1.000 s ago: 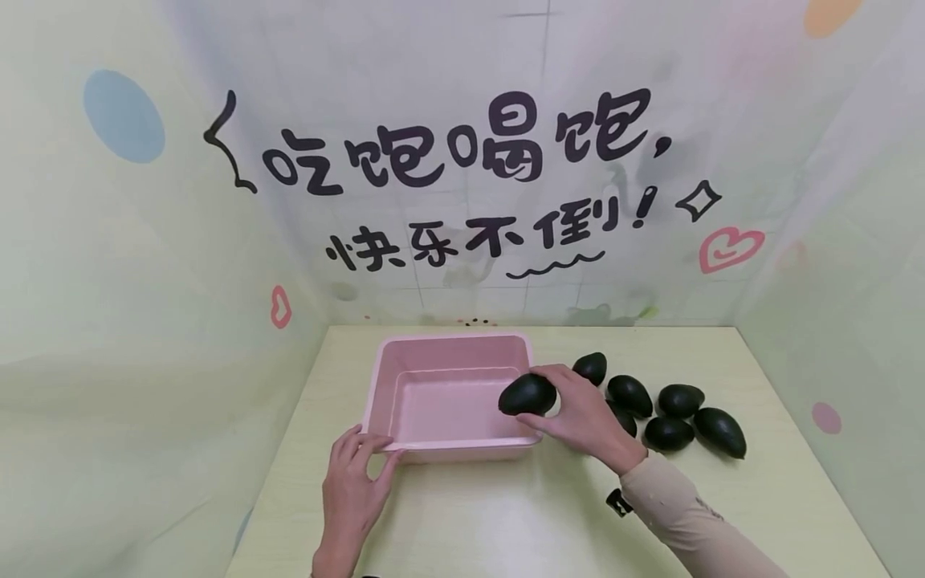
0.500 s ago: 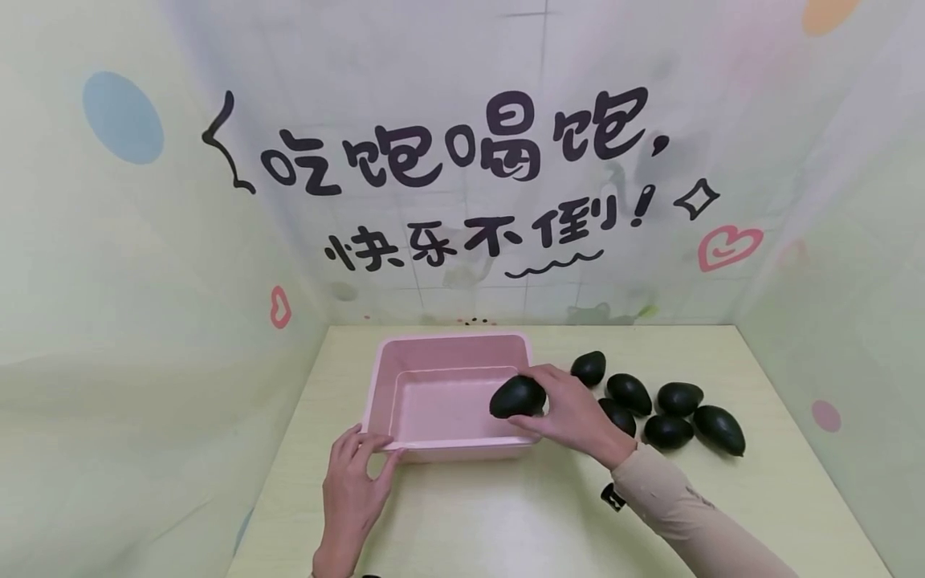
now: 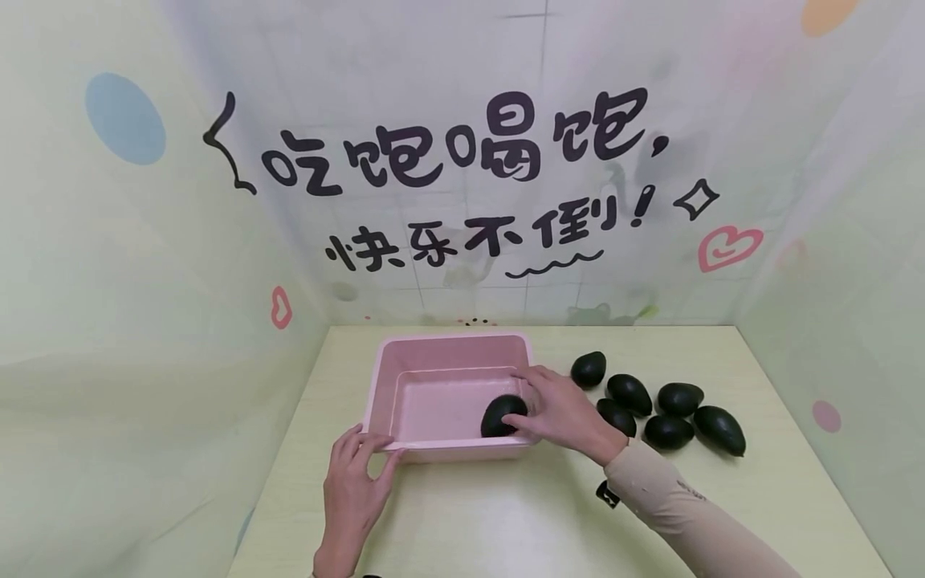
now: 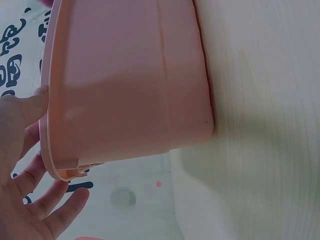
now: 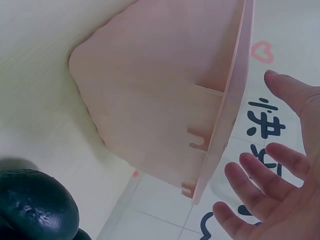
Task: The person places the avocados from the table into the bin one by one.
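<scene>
A pink plastic bin (image 3: pixel 462 453) stands on the table. My left hand (image 3: pixel 354 486) pinches its near left corner, with the thumb (image 4: pixel 35 105) on the outside of the rim and some fingers past the corner. One dark green avocado (image 3: pixel 499 417) is inside the bin, by the near right corner. Above the bin's right rim is my right hand (image 3: pixel 567 409). In the right wrist view its fingers (image 5: pixel 260 187) are spread, with nothing between them. The thumb overlaps the avocado in the head view; whether they touch I cannot tell.
Several more avocados (image 3: pixel 668 432) lie on the pale wooden table (image 3: pixel 491 518) right of the bin, behind and beside my right wrist. A printed cloth backdrop (image 3: pixel 462 297) with dark lettering rises behind the table and along both sides.
My right hand moved slightly left and let go of the avocado, which went down into the bin. My left hand stayed on the bin's corner.
</scene>
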Motion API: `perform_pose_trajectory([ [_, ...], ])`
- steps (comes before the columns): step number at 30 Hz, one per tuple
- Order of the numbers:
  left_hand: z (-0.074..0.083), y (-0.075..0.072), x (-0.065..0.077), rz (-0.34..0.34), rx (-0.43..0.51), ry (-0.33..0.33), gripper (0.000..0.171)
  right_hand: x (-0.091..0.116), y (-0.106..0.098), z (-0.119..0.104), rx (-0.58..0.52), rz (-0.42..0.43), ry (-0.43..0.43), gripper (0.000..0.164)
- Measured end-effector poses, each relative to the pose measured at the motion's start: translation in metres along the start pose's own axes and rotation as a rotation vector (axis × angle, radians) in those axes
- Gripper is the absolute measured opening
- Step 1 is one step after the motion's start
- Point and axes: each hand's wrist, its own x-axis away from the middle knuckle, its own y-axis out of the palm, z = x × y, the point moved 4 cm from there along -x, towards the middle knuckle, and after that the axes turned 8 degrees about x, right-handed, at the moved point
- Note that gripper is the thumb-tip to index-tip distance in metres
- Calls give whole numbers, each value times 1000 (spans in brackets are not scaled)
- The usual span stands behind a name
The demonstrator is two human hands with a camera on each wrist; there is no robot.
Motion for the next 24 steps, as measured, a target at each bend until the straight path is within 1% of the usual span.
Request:
perform_pose_trajectory([
  [3,0,1,0,-3,1,-6,31,1,-1,1,-6,-3,19,76],
  [9,0,1,-1,-8,4,-17,31,4,-3,3,13,32,-2,72],
  [14,1,0,-1,-13,5,-22,30,5,-4,6,5,41,17,71],
  [20,-1,0,0,-7,6,-31,31,5,-3,7,3,46,12,71],
  [24,-1,1,0,-3,10,-27,31,7,-3,8,-23,61,37,69],
])
